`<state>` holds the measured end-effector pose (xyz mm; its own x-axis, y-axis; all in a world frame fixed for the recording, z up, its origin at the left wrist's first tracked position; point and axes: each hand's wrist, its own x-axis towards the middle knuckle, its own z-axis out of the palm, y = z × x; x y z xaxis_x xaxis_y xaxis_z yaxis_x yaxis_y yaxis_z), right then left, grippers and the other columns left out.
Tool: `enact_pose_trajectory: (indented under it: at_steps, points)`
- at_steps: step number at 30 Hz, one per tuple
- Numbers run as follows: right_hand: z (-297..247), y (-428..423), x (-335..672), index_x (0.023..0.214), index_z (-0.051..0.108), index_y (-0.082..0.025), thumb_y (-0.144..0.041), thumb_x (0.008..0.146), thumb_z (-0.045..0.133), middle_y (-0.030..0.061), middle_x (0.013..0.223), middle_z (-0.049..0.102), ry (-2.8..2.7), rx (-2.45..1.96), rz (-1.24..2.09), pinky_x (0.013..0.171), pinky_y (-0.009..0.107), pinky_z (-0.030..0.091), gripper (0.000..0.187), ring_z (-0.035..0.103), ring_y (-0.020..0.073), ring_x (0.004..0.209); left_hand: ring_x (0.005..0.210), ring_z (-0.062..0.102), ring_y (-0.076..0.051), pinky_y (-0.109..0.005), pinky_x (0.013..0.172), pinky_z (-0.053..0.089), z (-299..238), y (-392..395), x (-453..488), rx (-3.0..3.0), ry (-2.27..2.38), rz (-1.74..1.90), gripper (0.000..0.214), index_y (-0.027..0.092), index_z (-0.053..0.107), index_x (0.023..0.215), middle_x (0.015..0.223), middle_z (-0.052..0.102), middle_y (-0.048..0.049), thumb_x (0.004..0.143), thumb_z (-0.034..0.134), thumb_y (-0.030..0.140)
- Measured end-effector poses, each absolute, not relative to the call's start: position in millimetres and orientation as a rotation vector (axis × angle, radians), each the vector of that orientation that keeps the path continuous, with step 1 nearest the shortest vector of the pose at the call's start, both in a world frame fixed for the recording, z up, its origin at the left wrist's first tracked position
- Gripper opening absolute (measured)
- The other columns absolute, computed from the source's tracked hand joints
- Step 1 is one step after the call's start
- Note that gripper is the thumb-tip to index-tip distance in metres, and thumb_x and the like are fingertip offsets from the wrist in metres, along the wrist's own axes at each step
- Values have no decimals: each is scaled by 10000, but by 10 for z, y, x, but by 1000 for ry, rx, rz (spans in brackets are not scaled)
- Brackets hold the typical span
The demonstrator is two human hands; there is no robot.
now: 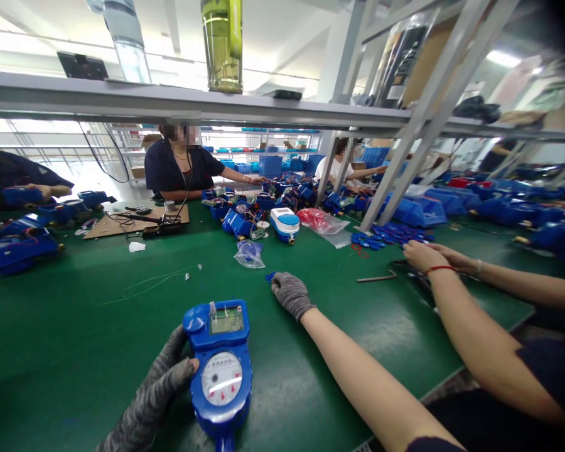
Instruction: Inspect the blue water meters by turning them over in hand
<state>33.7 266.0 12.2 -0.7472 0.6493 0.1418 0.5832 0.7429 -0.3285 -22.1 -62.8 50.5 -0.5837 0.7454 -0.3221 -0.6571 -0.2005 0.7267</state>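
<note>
My left hand (162, 383), in a grey knit glove, grips the left side of a blue water meter (220, 367) lying on the green table (75, 339). The meter has a small LCD screen on top and a round white dial below. My right hand (290, 294), also gloved, is stretched out ahead with fingers curled down on small blue parts (269, 276) on the table. What the fingers hold is hidden.
A co-worker's bare arms (452, 295) reach in from the right, near a metal rod (375, 278). Ahead lie a clear plastic bag (249, 253), a white-and-blue meter (285, 223), blue meter parts and bins. Another person (181, 166) sits across the table. A metal shelf frame (405, 144) stands overhead.
</note>
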Motion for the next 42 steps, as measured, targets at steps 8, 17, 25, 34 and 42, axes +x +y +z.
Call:
enact_pose_trajectory:
  at_steps: [8,17,25,34,42]
  points:
    - [274,2191,507,921,659,-143,-234,875,515,54,878,671,-2568,-624,742,741,234,434,176,581,134,786,1147,544,-461,-588,933,489,308,-591,-468,272,986,1890,1101,240,116,1519,1297,573,-194,650,790,233]
    - [481,1589,644,864,659,-133,-188,832,552,49,841,653,-2539,-396,967,741,262,450,125,572,141,779,1102,586,-431,-551,906,515,436,-547,-334,215,1031,1925,1042,258,131,1519,1277,595,-168,686,756,225]
    - [536,1579,718,878,682,-137,-205,868,541,67,872,645,-2691,-330,725,761,280,452,156,566,157,810,1182,535,-414,-573,1008,440,428,-532,-243,172,992,1983,925,288,184,1511,1326,564,-144,750,701,189]
    - [340,1694,831,1019,655,-162,-263,861,540,64,971,655,-2496,-238,1177,838,319,490,219,592,160,905,1224,507,-383,-517,1030,441,477,-549,-182,148,1014,1952,833,343,260,1488,1358,548,-97,786,701,265]
    - [264,1670,508,1002,599,-143,-377,709,634,20,643,637,-1975,-568,2435,474,262,515,377,604,141,498,1039,617,-440,-514,805,574,220,-554,-462,126,1136,1897,1243,342,90,1512,1157,675,-113,553,879,305]
